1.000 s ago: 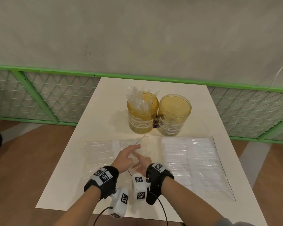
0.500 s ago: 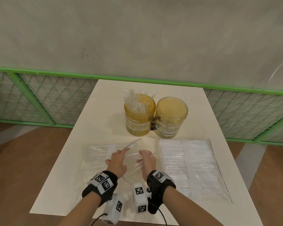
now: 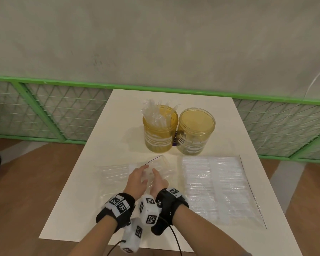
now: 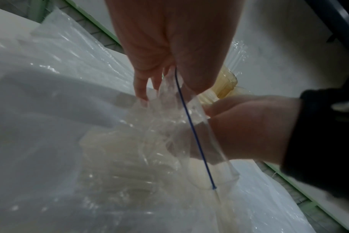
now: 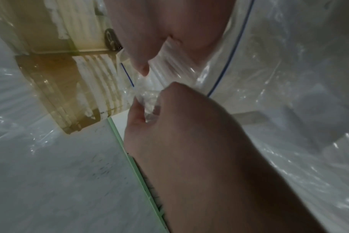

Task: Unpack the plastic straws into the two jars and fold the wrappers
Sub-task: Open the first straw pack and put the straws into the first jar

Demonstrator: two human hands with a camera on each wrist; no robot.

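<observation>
At the left of the white table [image 3: 78, 200], a clear bag of plastic straws [image 3: 115, 172] lies flat, its mouth turned toward the middle. Our left hand [image 3: 137, 179] rests at that mouth, thumb and fingers pinching the thin film beside its blue seal line [image 4: 191, 126]. Just beside it, almost touching, our right hand [image 3: 158, 182] curls into the opening; the right wrist view shows its fingertips [image 5: 141, 66] closing on a small bundle of clear straws, so neither hand is spread.

Beyond the hands stand two amber jars, side by side and touching. The left jar [image 3: 160, 133] already holds a sheaf of straws that sticks up past its rim. The right jar [image 3: 196, 132] looks empty from above, though its depth is hard to read.

To the right, a second, larger bag [image 3: 216, 185] lies flat and full, apparently untouched.

We judge the step in hand to be drawing straws out of the first bag, with unpacking well short of halfway and no wrapper folded yet. The next move calls for holding the mouth open while the bundle slides out whole, then carrying it to a jar. The slick film could bunch and spill loose straws.
</observation>
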